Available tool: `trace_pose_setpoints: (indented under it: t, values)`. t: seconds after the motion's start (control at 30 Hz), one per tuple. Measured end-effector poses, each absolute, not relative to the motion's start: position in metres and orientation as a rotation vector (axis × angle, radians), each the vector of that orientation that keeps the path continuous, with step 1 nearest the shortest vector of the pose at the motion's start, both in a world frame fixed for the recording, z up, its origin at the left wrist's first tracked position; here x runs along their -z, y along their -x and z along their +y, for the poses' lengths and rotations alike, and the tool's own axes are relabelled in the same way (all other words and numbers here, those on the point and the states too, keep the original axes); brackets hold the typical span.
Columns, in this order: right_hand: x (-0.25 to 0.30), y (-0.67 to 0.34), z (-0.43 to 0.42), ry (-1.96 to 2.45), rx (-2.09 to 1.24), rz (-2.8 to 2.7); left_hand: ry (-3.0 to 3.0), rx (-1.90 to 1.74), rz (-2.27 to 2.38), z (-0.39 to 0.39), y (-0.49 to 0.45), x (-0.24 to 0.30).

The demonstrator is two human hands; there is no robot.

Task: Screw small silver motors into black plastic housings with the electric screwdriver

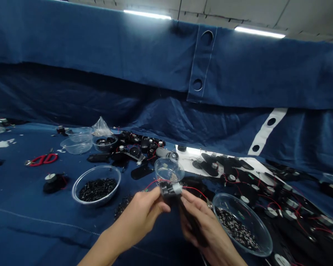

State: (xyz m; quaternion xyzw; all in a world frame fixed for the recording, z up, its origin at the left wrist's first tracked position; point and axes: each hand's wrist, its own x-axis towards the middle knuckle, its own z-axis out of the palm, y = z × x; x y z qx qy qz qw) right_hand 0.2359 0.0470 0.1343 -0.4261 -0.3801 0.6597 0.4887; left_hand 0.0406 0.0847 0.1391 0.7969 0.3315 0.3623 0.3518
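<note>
My left hand (147,210) pinches a small black round part (164,189) between thumb and fingers, touching the end of a silver motor (177,188). Thin red wires run out from beside the motor to both sides. Around a long black plastic housing (193,223), which seems joined to the motor, my right hand (204,221) is closed; its palm side hides part of it. Behind the hands stands a clear bowl (169,164) with small metal bits. A clear bowl (242,221) of small screws sits right of my right hand, and a bowl of black screws (97,184) stands to the left.
Red-handled scissors (46,159) and a black part with a motor (54,183) lie at the left. Black housings and wired motors (270,211) crowd the right side. More black parts (138,147) are piled at the back, before a hanging blue cloth (100,44).
</note>
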Motion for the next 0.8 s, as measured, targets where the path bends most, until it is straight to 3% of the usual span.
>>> trace_pose_setpoints:
  t: [0.43, 0.8]
  values:
    - [-0.136, -0.236, 0.048, 1.032, -1.623, -0.871, -2.119, -0.784, 0.929, 0.072, -0.039, -0.16]
    - [-0.134, -0.232, 0.045, 1.027, -1.585, -0.851, -2.279, -0.921, 0.897, 0.072, -0.036, -0.153]
